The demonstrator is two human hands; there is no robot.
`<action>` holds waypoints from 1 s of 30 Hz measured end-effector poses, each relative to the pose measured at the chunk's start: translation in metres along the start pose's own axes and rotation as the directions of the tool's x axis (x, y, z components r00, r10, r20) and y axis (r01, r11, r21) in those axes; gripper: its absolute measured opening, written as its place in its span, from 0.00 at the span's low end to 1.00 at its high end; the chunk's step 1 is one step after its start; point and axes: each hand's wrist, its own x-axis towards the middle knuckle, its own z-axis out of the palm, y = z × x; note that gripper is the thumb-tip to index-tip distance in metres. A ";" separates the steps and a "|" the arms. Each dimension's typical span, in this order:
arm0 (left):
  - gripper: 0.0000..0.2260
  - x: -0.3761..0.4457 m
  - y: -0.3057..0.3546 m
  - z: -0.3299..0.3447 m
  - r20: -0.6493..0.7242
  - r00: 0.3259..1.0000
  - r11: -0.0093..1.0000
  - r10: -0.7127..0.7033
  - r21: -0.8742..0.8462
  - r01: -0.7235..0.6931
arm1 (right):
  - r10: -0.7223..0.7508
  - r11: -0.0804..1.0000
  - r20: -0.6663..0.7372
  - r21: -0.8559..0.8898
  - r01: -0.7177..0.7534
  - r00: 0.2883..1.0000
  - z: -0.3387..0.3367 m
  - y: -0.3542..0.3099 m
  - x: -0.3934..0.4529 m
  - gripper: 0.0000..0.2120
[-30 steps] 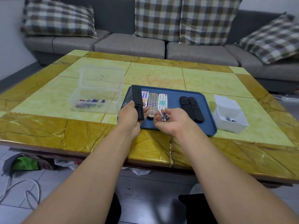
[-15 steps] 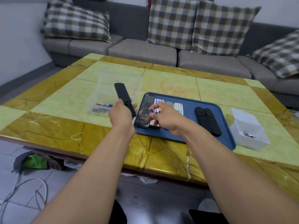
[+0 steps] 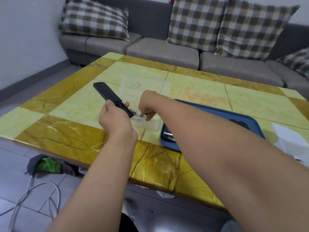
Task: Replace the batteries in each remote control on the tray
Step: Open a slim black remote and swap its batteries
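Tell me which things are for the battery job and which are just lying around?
For the job: black remote in the left hand; right hand over the clear box of batteries; blue tray.
Lying around: checked cushions, sofa, green cloth, cable.

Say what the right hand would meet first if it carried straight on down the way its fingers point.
Probably the batteries in the clear plastic box: the right hand hangs over it, fingers curled downward, pinching something small. Depth is unclear, so the box's floor might come first.

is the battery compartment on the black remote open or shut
Open: the black remote in the left hand shows an uncovered bay with a spring near the grip.
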 end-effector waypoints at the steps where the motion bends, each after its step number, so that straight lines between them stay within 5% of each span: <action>1: 0.13 0.004 0.001 -0.001 -0.001 1.000 1.000 0.009 -0.010 -0.009 | 0.055 0.998 -0.006 -0.022 -0.055 0.998 0.004 -0.002 0.006 0.11; 7: 0.12 0.001 0.005 -0.001 0.015 1.000 1.000 0.010 -0.007 -0.010 | -0.015 0.980 -0.179 -0.198 -0.021 0.984 0.022 0.000 0.017 0.12; 24: 0.09 -0.009 0.004 -0.002 0.054 0.999 1.000 -0.005 0.025 0.003 | 0.067 0.997 -0.269 -0.012 -0.073 0.961 0.027 0.020 0.018 0.13; 30: 0.10 -0.029 -0.008 0.008 0.118 0.990 0.995 -0.082 0.070 0.074 | -0.036 0.986 -0.478 0.129 0.110 0.877 -0.002 0.046 -0.005 0.10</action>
